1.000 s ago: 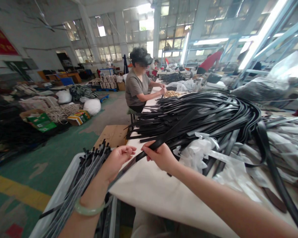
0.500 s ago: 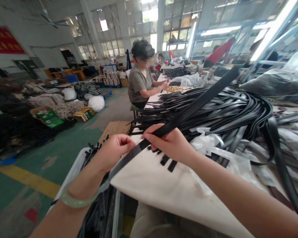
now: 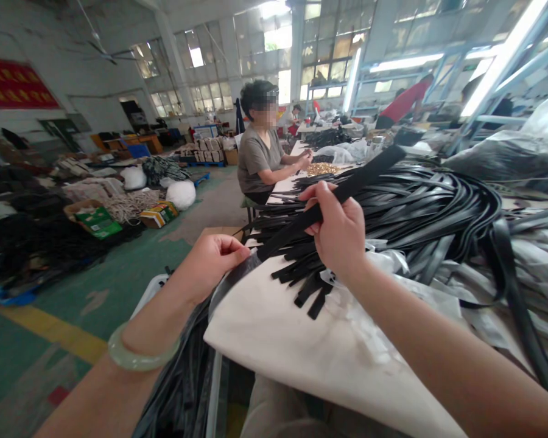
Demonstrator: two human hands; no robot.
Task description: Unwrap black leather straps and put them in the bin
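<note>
Head view: white table (image 3: 274, 340) carries a pile of black straps (image 3: 429, 207). One strap (image 3: 295, 230) slants over the table's left edge, right hand (image 3: 338, 228) clamped on it, left hand (image 3: 219, 255) pinching clear plastic (image 3: 250, 263) lower along it.

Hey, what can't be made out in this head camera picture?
Head view:
Black strap: stretch hidden inside the right hand.
White bin: mostly behind the left forearm, cut by the bottom edge.
Gold-coloured pile: single pieces too small to tell apart.
Red banner: lettering blurred, cut by the left edge.
</note>
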